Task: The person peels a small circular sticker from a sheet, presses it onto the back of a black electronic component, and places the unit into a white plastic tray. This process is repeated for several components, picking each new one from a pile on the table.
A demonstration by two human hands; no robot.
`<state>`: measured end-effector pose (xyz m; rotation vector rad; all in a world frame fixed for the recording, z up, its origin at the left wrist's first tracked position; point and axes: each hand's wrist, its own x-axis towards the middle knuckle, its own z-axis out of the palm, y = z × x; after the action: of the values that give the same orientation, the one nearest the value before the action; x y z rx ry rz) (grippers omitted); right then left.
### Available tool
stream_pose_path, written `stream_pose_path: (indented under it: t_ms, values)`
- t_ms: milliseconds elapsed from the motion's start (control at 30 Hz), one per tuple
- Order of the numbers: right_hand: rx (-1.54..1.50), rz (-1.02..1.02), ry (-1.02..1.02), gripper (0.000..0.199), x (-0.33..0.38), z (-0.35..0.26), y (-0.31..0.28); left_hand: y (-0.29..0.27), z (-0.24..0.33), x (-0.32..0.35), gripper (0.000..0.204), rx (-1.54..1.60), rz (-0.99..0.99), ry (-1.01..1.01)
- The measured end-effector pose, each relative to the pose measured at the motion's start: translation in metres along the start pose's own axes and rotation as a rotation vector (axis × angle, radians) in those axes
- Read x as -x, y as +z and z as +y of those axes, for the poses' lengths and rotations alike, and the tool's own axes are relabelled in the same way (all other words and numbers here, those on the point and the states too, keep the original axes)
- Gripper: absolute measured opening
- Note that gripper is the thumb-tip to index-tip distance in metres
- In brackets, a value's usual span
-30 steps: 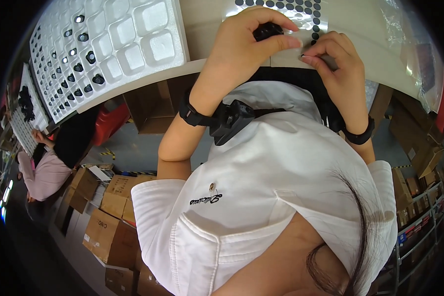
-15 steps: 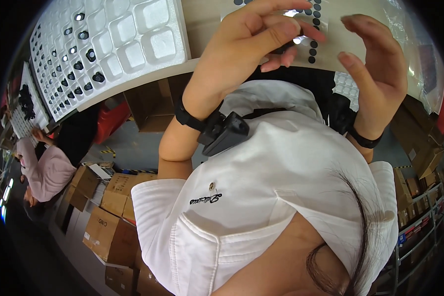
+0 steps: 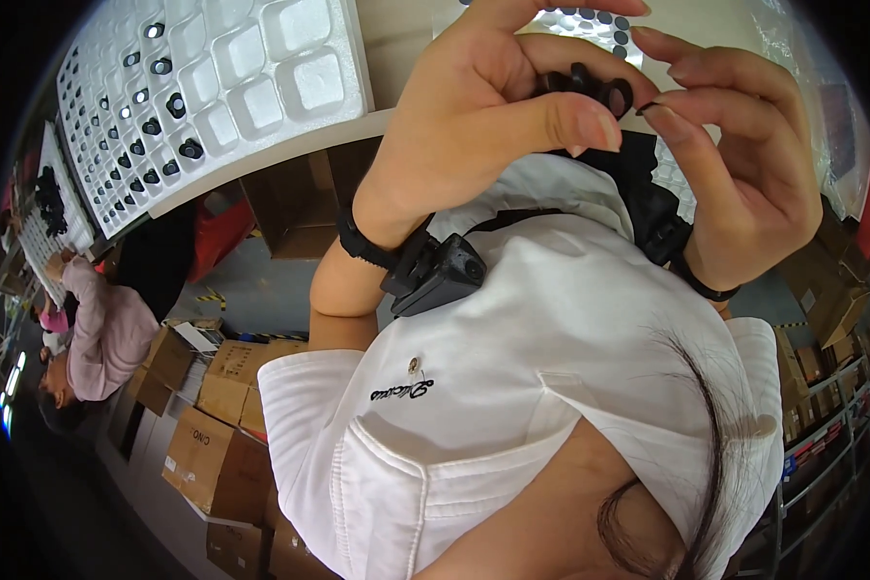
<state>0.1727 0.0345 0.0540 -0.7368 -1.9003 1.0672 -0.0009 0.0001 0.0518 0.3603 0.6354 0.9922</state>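
Observation:
My left hand is curled around a small black plastic part with a rounded end and short prongs. Its thumb and fingers keep the part just above the bench's near edge. Close by on the right, my right hand pinches a thin dark piece between thumb and forefinger, almost touching the black part. Behind both hands lies a sheet of round dark stickers, partly covered by my fingers. To the left, a white moulded tray carries several similar black parts in its pockets.
Clear plastic film lies at the bench's right. Below the bench edge stands an open cardboard box. More cartons are stacked at lower left, near a person in a pink top. Metal shelving stands at the right.
My right hand has moved left and in toward the left hand, its fingers closing into a pinch. My left hand has turned, bringing the black part into fuller view.

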Motion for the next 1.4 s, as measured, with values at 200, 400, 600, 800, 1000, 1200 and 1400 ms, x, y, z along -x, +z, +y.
stream_pose_path:
  t_ms: [200,400,600,800,1000,1200,1400]
  values:
    - [-0.030,-0.106,-0.040,0.015,-0.002,-0.002,-0.005,0.004,-0.009,0.001,0.072,-0.162,0.013,0.212]
    - [-0.016,-0.153,-0.068,0.015,-0.001,-0.002,-0.011,0.019,-0.003,0.006,0.071,-0.203,0.182,0.124]
    - [-0.079,-0.110,-0.069,0.015,0.003,0.001,-0.012,0.020,-0.005,0.007,0.070,-0.216,0.184,0.134]
    - [-0.033,-0.178,-0.079,0.016,0.003,0.001,-0.014,0.007,-0.023,0.003,0.073,-0.228,0.050,0.299]
    - [0.127,-0.059,-0.070,0.039,0.006,-0.003,-0.011,0.013,-0.018,-0.001,0.077,-0.062,-0.002,0.308]
    - [-0.197,0.115,0.075,0.028,0.007,0.001,0.000,0.014,-0.010,0.004,0.080,-0.060,0.108,0.159]
    - [0.199,-0.088,-0.132,0.033,-0.001,0.005,0.004,0.004,-0.019,0.001,0.083,-0.212,0.056,0.194]
